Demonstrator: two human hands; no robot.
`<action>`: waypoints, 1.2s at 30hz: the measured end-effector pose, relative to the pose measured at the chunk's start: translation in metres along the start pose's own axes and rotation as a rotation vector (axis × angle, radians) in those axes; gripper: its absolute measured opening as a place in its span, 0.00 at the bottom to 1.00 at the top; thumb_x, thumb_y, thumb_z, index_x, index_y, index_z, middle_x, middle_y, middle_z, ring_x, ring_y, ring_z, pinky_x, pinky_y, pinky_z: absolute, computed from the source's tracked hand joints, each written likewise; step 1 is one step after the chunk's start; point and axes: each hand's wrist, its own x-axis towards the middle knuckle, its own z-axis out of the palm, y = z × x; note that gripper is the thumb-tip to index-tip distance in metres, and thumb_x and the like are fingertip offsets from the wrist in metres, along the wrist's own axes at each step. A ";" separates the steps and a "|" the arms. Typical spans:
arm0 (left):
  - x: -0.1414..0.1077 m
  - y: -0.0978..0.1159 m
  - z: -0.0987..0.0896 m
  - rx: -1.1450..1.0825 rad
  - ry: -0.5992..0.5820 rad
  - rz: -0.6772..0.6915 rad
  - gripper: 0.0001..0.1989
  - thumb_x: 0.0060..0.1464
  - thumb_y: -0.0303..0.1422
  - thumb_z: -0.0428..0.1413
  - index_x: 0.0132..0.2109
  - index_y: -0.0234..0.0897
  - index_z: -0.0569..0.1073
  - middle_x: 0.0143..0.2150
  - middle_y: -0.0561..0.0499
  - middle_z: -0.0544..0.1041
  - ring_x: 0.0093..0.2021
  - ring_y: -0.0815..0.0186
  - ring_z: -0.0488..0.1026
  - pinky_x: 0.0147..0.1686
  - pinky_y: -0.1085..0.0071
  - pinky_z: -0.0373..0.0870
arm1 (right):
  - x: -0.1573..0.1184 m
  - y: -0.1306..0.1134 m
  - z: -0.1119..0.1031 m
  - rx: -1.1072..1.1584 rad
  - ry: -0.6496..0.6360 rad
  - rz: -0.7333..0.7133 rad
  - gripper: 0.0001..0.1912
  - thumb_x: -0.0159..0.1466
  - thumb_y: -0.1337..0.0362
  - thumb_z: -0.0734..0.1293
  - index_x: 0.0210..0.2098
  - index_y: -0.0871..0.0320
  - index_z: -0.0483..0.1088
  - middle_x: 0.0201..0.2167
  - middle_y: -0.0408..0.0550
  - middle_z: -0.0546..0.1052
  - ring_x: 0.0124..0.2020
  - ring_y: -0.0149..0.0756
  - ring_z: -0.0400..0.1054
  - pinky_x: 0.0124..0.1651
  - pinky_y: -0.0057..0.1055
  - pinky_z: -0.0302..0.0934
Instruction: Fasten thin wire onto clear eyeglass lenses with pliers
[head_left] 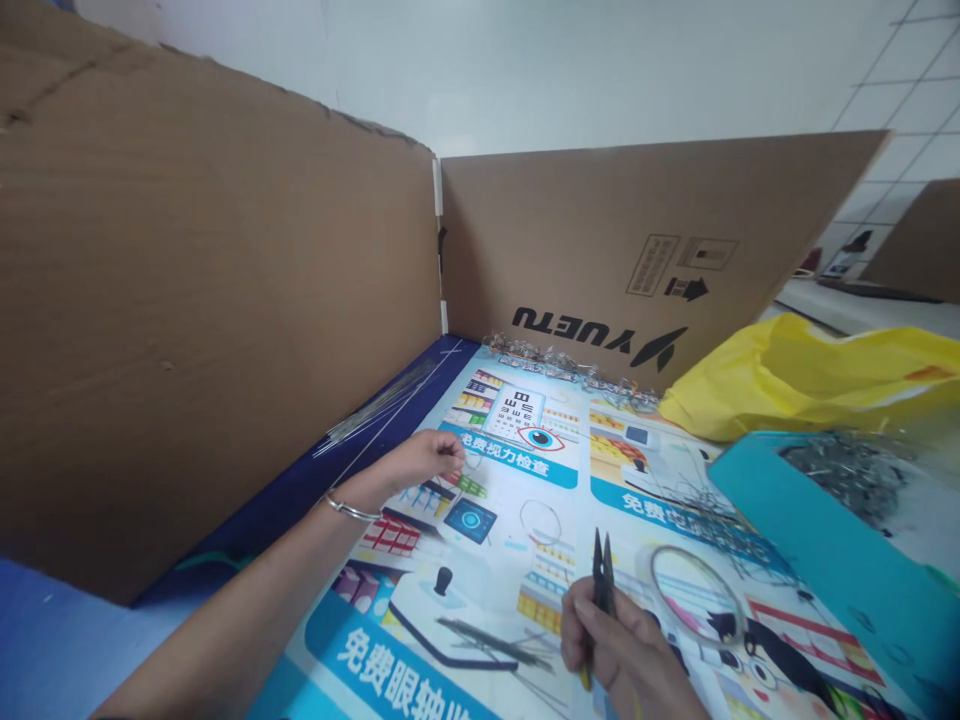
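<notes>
My right hand (622,640) is wrapped round needle-nose pliers (602,575), whose slim dark jaws point away from me and stand slightly apart. My left hand (435,456) has its fingers pinched together above the printed sheet. A faint thin curve shows by those fingertips, but what they hold is too fine to make out. Between the hands lies a thin wire ring (541,522). A larger wire coil (697,597) rests to the right of the pliers. Nearer me is a bundle of straight wire pieces (495,642).
Cardboard panels (225,260) wall off the left and back. More straight wires (382,402) lie along the left panel. Small wire bits (570,362) line the back edge. At right are tangled wires (720,525), a blue box (810,570) with metal pieces, and a yellow bag (810,375).
</notes>
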 end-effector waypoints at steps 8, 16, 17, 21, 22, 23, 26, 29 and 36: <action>0.032 -0.023 0.009 0.161 0.195 -0.080 0.01 0.41 0.27 0.53 0.25 0.34 0.69 0.18 0.57 0.68 0.20 0.72 0.62 0.22 0.75 0.56 | 0.001 0.005 -0.001 0.015 0.008 -0.013 0.17 0.52 0.50 0.70 0.28 0.58 0.67 0.18 0.41 0.67 0.20 0.29 0.59 0.25 0.27 0.44; 0.041 -0.028 0.021 0.270 0.279 -0.121 0.02 0.41 0.26 0.54 0.26 0.35 0.70 0.21 0.55 0.71 0.21 0.70 0.65 0.23 0.76 0.57 | 0.007 0.010 -0.009 -0.052 -0.034 -0.005 0.20 0.51 0.47 0.69 0.28 0.58 0.66 0.18 0.42 0.68 0.20 0.30 0.60 0.24 0.27 0.43; 0.041 -0.029 0.022 0.277 0.288 -0.124 0.02 0.41 0.25 0.53 0.27 0.35 0.70 0.21 0.55 0.72 0.22 0.70 0.66 0.23 0.76 0.57 | 0.006 0.009 -0.008 -0.047 -0.029 -0.003 0.20 0.51 0.47 0.69 0.28 0.58 0.66 0.18 0.42 0.67 0.20 0.30 0.59 0.24 0.27 0.44; 0.041 -0.028 0.024 0.277 0.330 -0.125 0.03 0.41 0.24 0.54 0.27 0.36 0.70 0.22 0.54 0.72 0.23 0.70 0.67 0.24 0.75 0.58 | 0.002 0.007 -0.003 -0.011 -0.015 -0.003 0.18 0.51 0.49 0.69 0.27 0.58 0.66 0.18 0.41 0.66 0.20 0.29 0.59 0.24 0.26 0.45; 0.040 -0.026 0.024 0.265 0.336 -0.121 0.03 0.42 0.25 0.54 0.28 0.36 0.70 0.23 0.54 0.72 0.23 0.70 0.67 0.24 0.75 0.59 | 0.001 0.006 -0.002 -0.003 -0.014 -0.011 0.18 0.52 0.49 0.69 0.27 0.57 0.66 0.18 0.41 0.66 0.20 0.29 0.59 0.24 0.26 0.46; 0.037 -0.023 0.024 0.247 0.338 -0.117 0.03 0.43 0.25 0.54 0.29 0.36 0.70 0.23 0.54 0.71 0.23 0.70 0.67 0.24 0.75 0.59 | 0.001 0.006 -0.002 0.002 -0.011 -0.021 0.17 0.52 0.50 0.69 0.27 0.57 0.66 0.18 0.41 0.66 0.20 0.29 0.60 0.25 0.26 0.47; 0.024 -0.007 0.034 0.159 0.309 -0.112 0.06 0.46 0.29 0.53 0.35 0.35 0.70 0.23 0.56 0.70 0.21 0.71 0.67 0.22 0.76 0.60 | 0.000 0.005 -0.003 -0.026 0.001 -0.047 0.16 0.54 0.50 0.68 0.28 0.57 0.66 0.19 0.41 0.67 0.21 0.29 0.60 0.26 0.27 0.49; -0.001 0.013 0.059 -0.131 0.234 -0.063 0.06 0.46 0.31 0.54 0.34 0.35 0.70 0.23 0.57 0.68 0.21 0.73 0.66 0.21 0.77 0.59 | 0.000 0.003 -0.003 -0.158 0.020 -0.119 0.16 0.56 0.50 0.66 0.28 0.58 0.66 0.19 0.42 0.67 0.22 0.30 0.58 0.27 0.28 0.49; -0.053 0.038 0.117 -0.268 0.009 -0.003 0.05 0.47 0.31 0.54 0.27 0.35 0.66 0.21 0.58 0.66 0.20 0.74 0.63 0.23 0.76 0.59 | -0.006 0.007 -0.004 -0.347 0.079 -0.245 0.14 0.58 0.52 0.65 0.32 0.58 0.67 0.21 0.40 0.66 0.25 0.29 0.56 0.30 0.27 0.51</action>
